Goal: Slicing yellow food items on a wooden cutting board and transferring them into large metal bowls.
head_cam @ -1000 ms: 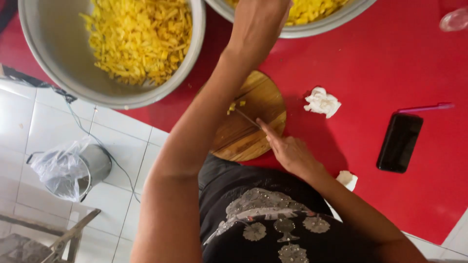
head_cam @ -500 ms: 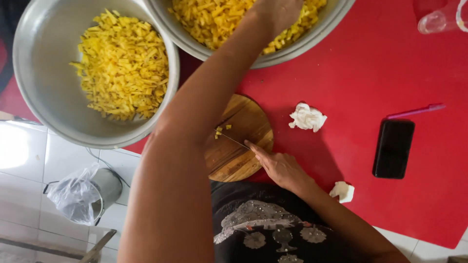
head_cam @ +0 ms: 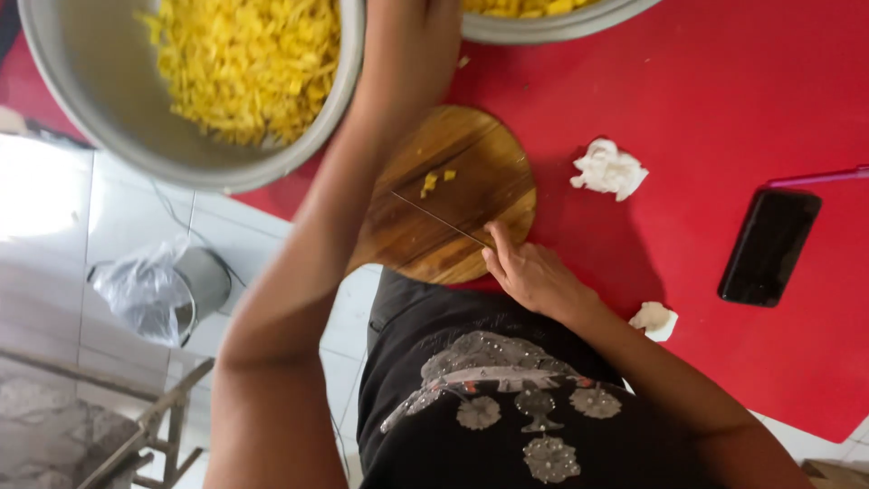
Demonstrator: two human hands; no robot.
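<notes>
A round wooden cutting board point(head_cam: 489, 149) lies on the red table cover point(head_cam: 715, 81), with a few yellow bits point(head_cam: 437, 179) on it. My right hand point(head_cam: 529, 272) rests at the board's near edge, gripping a thin knife point(head_cam: 434, 217) whose blade lies flat across the wood. My left arm stretches over the board, and my left hand point(head_cam: 418, 36) is at the top edge between two metal bowls. Its fingers are cut off by the frame. The big left bowl point(head_cam: 226, 172) is full of yellow cut pieces point(head_cam: 244, 63). Only the rim of the second bowl point(head_cam: 543, 32) shows.
A crumpled white tissue point(head_cam: 609, 169) lies right of the board, and another point(head_cam: 654, 320) sits by my right forearm. A black phone point(head_cam: 769, 246) and a pink pen point(head_cam: 819, 177) are at the right. Below the table stand a bag-lined bin point(head_cam: 158, 290) and a wooden frame point(head_cam: 154, 426) on tiles.
My left hand has drawn back from inside the far bowl to the gap between the two bowls. My right hand and the knife stay on the board. My head has moved closer.
</notes>
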